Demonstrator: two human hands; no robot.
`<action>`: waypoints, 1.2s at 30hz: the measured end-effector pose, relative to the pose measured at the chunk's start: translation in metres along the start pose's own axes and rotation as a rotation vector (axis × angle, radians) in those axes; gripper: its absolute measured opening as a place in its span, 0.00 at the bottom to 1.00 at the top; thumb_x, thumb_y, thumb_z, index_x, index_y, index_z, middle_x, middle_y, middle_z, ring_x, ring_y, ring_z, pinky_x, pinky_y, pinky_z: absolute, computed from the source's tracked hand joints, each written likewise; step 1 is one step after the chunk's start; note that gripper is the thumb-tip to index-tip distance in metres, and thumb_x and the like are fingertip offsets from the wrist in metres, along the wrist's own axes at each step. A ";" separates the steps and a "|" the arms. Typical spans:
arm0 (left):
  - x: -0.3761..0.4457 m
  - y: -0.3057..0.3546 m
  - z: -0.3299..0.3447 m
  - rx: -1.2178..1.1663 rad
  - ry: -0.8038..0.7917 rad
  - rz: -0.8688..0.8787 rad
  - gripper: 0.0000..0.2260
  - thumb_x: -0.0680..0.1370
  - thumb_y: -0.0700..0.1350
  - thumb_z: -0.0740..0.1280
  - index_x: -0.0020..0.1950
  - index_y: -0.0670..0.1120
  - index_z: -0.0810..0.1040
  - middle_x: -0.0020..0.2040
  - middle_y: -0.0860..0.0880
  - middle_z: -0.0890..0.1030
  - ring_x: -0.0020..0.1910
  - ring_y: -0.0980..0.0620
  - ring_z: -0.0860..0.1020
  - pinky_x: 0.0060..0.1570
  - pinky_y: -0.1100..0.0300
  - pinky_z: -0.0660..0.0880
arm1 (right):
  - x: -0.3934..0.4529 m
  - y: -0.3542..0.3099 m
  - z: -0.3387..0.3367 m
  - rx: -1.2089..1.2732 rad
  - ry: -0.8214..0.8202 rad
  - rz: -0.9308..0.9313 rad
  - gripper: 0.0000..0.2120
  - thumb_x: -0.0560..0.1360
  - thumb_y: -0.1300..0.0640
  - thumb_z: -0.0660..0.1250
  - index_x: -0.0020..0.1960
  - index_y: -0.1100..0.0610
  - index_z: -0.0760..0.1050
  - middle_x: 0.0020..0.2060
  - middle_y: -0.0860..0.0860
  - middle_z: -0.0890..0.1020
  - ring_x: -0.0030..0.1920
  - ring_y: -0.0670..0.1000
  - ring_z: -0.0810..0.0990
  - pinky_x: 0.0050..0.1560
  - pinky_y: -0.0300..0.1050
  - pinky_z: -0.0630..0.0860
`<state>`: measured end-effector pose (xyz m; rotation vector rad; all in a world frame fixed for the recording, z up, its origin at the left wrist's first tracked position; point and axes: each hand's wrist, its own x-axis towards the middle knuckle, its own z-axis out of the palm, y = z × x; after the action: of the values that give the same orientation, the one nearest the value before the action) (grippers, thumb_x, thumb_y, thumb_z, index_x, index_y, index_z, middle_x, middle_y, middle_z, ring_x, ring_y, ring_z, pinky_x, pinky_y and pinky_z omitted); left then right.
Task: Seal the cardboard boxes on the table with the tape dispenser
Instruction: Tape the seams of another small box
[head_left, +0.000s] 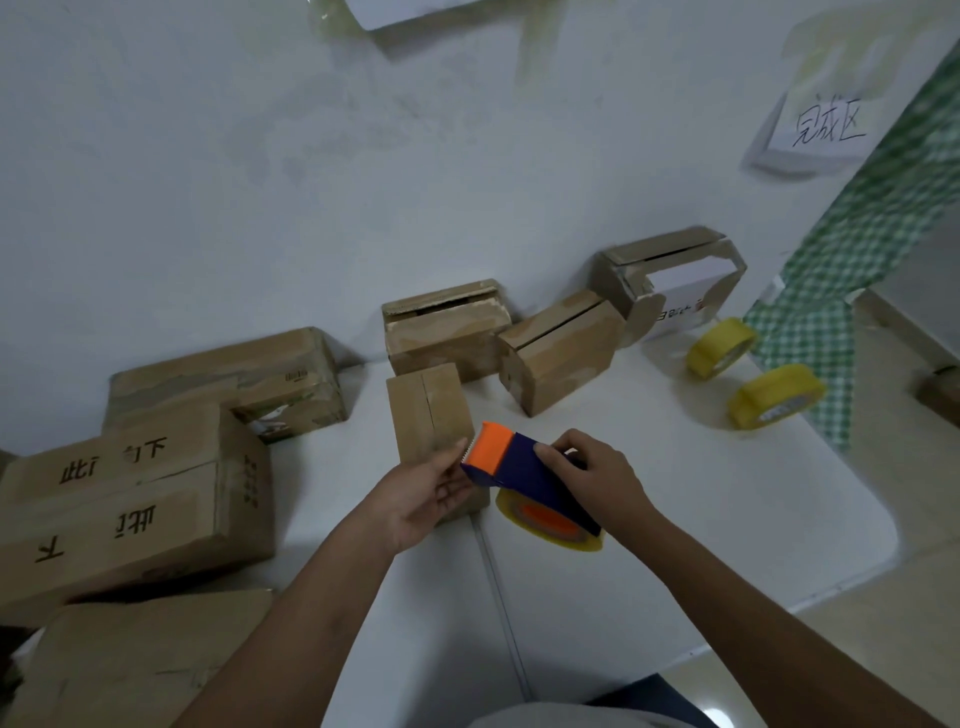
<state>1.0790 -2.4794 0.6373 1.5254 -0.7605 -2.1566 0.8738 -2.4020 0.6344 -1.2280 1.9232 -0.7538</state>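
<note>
Head view: at centre, the right hand (597, 480) grips a blue-and-orange tape dispenser (524, 478) above a white table (675, 519). The left hand (423, 499), fingers open, touches its toothed end at 9 o'clock, over a small box (428, 410). Two yellow rolls (774, 397) lie at 2 o'clock.

A makeshift packing station. Worn cardboard boxes (156, 499) crowd a white table (701, 493) with spare yellow tape rolls (774, 397). A handwritten paper sign (826, 130) is taped to the bare wall.
</note>
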 end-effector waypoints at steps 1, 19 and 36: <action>0.000 0.000 0.001 -0.001 0.001 0.012 0.17 0.78 0.48 0.69 0.64 0.41 0.77 0.58 0.40 0.83 0.59 0.46 0.81 0.55 0.57 0.79 | 0.000 -0.001 -0.001 -0.005 0.002 -0.005 0.13 0.77 0.36 0.59 0.46 0.45 0.72 0.42 0.43 0.81 0.40 0.42 0.80 0.35 0.34 0.74; 0.004 -0.013 0.006 0.389 0.231 0.253 0.06 0.81 0.42 0.65 0.53 0.45 0.83 0.48 0.45 0.84 0.46 0.52 0.81 0.35 0.67 0.77 | 0.006 -0.003 -0.004 -0.102 -0.029 -0.061 0.17 0.74 0.33 0.61 0.49 0.46 0.73 0.41 0.42 0.80 0.38 0.42 0.79 0.32 0.31 0.72; 0.000 -0.019 -0.079 0.219 0.464 0.386 0.04 0.78 0.39 0.70 0.44 0.43 0.83 0.39 0.45 0.82 0.42 0.49 0.79 0.43 0.61 0.76 | 0.031 0.012 -0.029 -0.372 -0.178 -0.141 0.15 0.73 0.32 0.62 0.48 0.43 0.73 0.43 0.44 0.79 0.40 0.42 0.77 0.37 0.36 0.73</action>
<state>1.1536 -2.4811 0.6048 1.7265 -1.0411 -1.4084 0.8352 -2.4238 0.6333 -1.6109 1.8948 -0.3459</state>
